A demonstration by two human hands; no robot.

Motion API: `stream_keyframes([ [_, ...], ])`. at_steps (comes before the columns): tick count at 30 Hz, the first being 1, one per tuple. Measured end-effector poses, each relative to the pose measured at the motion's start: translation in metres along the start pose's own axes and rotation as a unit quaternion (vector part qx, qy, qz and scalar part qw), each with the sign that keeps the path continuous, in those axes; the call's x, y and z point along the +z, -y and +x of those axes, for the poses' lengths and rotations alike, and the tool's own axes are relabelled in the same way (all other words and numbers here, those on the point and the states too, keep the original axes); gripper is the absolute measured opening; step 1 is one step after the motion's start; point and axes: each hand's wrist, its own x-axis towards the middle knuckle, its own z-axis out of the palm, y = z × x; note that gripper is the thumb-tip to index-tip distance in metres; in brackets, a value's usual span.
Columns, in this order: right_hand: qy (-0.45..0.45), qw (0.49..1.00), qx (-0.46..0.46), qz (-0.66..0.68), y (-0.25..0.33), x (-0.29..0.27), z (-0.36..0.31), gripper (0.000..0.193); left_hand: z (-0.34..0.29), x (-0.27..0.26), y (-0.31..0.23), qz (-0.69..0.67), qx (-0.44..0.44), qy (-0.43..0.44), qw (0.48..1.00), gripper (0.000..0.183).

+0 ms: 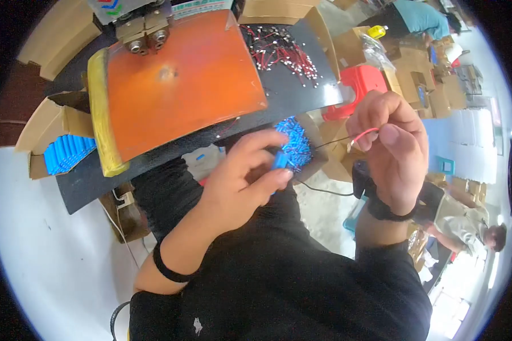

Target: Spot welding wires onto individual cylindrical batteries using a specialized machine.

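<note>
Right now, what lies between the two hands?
In the head view, a thin black and red wire spans the gap from the left hand, holding a blue cell, to the right hand.

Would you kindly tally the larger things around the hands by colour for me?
Orange: 1, the orange pad on the bench.
Red: 2, the red stool and the red wire in the right hand.
Blue: 3, the blue cell in the left hand, the blue heap behind it, the box of blue cells.
Total: 6.
</note>
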Motion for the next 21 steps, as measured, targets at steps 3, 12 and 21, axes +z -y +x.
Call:
stream_keyframes([
  [3, -0.066, 0.997, 0.032, 0.014, -0.019, 0.001, 0.004, 0.006, -0.014, -0.021, -0.002, -0.046, 0.15, 0.006, 0.988, 0.016],
  [12, -0.028, 0.99, 0.038, -0.135, -0.068, 0.04, 0.077, 0.01, -0.003, -0.073, -0.07, 0.439, 0.086, -0.211, 0.869, 0.03],
  [21, -0.012, 0.967, -0.03, -0.254, -0.112, 0.075, 0.138, 0.015, 0.041, -0.113, -0.057, 0.587, 0.221, -0.281, 0.727, 0.019],
])
